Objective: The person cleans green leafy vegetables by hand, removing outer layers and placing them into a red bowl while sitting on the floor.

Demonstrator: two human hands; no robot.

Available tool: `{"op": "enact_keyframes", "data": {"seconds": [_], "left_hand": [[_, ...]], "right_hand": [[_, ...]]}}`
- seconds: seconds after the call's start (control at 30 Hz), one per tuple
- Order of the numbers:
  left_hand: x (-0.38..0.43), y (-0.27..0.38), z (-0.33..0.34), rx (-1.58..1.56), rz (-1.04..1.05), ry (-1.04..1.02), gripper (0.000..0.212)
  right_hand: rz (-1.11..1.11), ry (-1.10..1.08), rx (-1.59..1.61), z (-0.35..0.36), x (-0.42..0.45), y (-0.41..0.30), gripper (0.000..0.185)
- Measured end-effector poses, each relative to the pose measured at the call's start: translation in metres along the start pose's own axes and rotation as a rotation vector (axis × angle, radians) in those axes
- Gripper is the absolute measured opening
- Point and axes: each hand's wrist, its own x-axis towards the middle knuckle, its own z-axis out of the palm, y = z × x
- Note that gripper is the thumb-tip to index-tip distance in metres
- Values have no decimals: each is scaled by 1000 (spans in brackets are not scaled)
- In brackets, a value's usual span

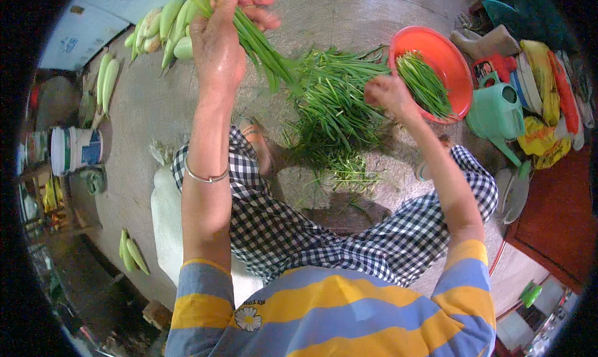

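Observation:
My left hand (224, 34) is raised at the upper left, closed around a bunch of long green leafy stalks (264, 48), possibly garlic chives; its fingertips are slightly blurred. Over the right edge of a large pile of the same greens (341, 100) is my right hand (387, 93), blurred, with its fingers curled; whether it holds anything cannot be made out. The pile lies on the concrete floor between my feet, with loose trimmings (357, 172) at its near end. Just right of it, a red plastic basin (455, 76) holds a neat bundle of greens (420, 83).
Pale green gourds or similar vegetables (170, 20) lie at the upper left, with more (108, 83) farther left and others (133, 254) at lower left. A green watering can (495, 107) stands beside the basin. A white sack (166, 212) lies by my left leg, a white bucket (77, 150) beyond.

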Motion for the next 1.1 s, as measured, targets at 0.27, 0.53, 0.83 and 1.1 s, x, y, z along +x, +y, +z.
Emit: {"op": "enact_keyframes", "data": {"seconds": [0.27, 0.53, 0.83, 1.1], "left_hand": [[-4, 23, -25, -110, -93, 218, 21], [-9, 28, -40, 181, -191, 199, 27], [-18, 35, -35, 132, -164, 204, 22], [-20, 35, -36, 123, -225, 195, 16]], "right_hand": [[-73, 253, -151, 164, 36, 147, 10], [-75, 302, -739, 195, 90, 126, 18], [-158, 272, -790, 187, 120, 130, 22], [-257, 254, -886, 172, 123, 134, 18]]}}
